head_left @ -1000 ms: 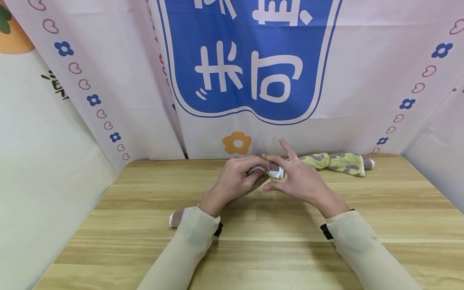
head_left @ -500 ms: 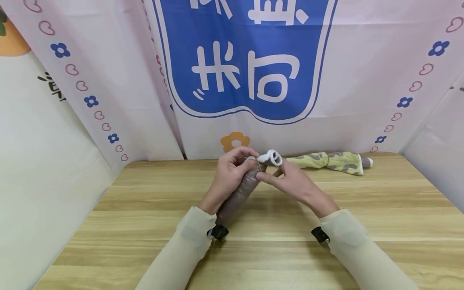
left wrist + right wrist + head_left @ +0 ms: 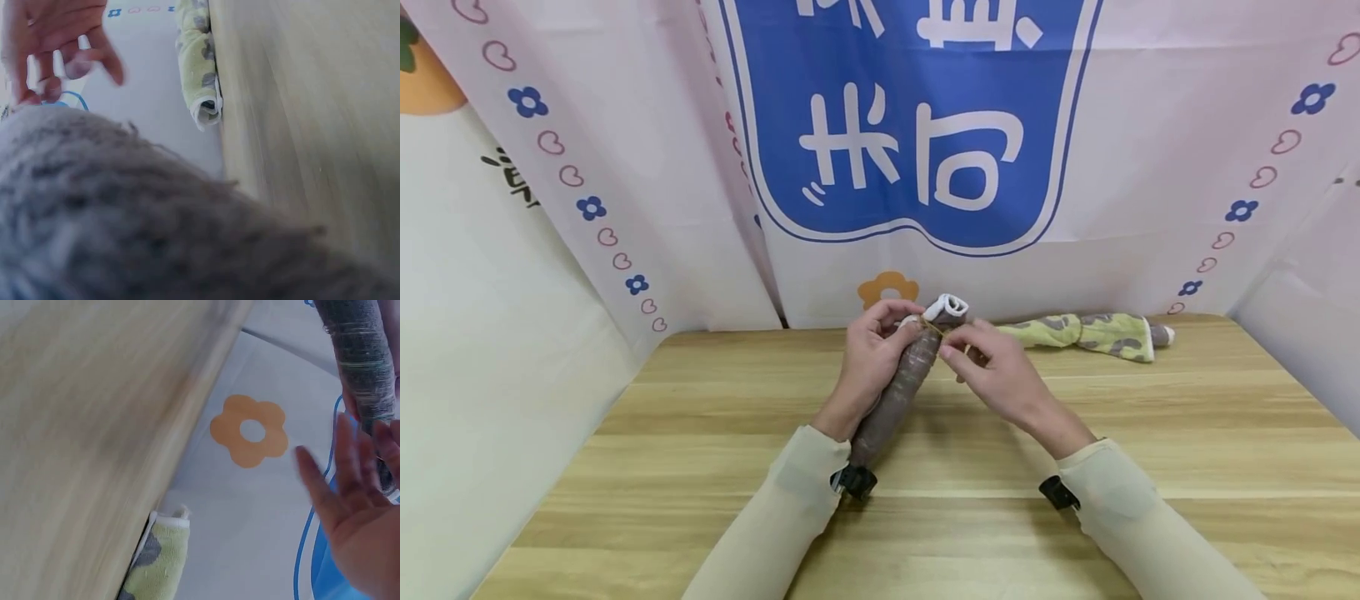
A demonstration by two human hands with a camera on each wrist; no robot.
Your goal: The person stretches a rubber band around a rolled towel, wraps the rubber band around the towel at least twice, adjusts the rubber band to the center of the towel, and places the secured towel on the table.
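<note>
A rolled brown towel (image 3: 895, 400) with a white-edged end slants upward over the table. My left hand (image 3: 872, 358) grips it near that upper end, thumb on the near side. A thin yellowish rubber band (image 3: 934, 328) goes round the roll just below the white edge. My right hand (image 3: 1003, 371) pinches the band between thumb and forefinger and draws it out to the right. Close up, the brown towel (image 3: 125, 206) fills the lower left wrist view. In the right wrist view, the right hand (image 3: 356, 519) is beside the roll, its fingers blurred.
Along the back edge of the wooden table (image 3: 962, 533) lies a green patterned rolled towel (image 3: 1112, 337), tied near its middle, a brown end poking out at the right. A printed curtain (image 3: 820, 283) hangs right behind the table.
The brown roll has swung to a steeper slant, its white-edged end now higher. My right hand has gone from spread fingers around that end to pulling the band aside.
</note>
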